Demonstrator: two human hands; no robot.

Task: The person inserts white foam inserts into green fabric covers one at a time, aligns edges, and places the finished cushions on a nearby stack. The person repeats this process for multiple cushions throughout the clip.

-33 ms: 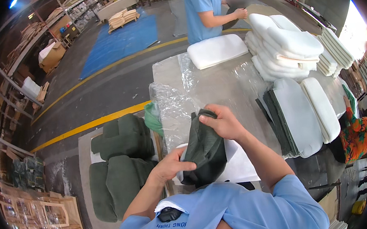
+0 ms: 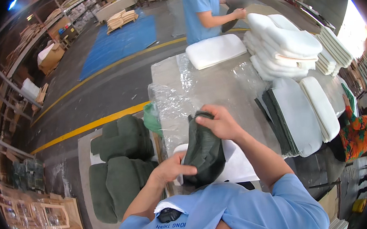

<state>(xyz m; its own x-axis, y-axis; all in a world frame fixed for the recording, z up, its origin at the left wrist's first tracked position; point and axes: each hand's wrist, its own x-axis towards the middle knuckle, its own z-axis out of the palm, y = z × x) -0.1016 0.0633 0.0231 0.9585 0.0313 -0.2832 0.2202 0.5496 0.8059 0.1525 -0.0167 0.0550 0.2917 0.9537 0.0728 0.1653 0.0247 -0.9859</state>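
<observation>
Close to my chest, at the table's near edge, I hold a dark green fabric cover (image 2: 205, 149), bunched and folded, with its upper edge gathered. My right hand (image 2: 221, 122) grips that upper edge, thumb on top. Lower down, my left hand (image 2: 171, 168) pinches the cover's left side between thumb and fingers. The fingers behind the cloth are hidden on both hands. Under and beside the cover lies a white sheet or pad (image 2: 241, 165), partly covered. Whether anything sits inside the cover, I cannot tell.
The table (image 2: 229, 86) has plastic film on it. Right of my hands are flat dark green covers (image 2: 280, 119) beside pale pads; white foam cushions (image 2: 282, 45) are piled farther back. Green covered cushions (image 2: 126, 180) lie at left. A co-worker (image 2: 203, 12) stands across the table.
The gathered upper part of the cover has shifted slightly and folded in more, showing more of its inner surface. Both hands keep their hold.
</observation>
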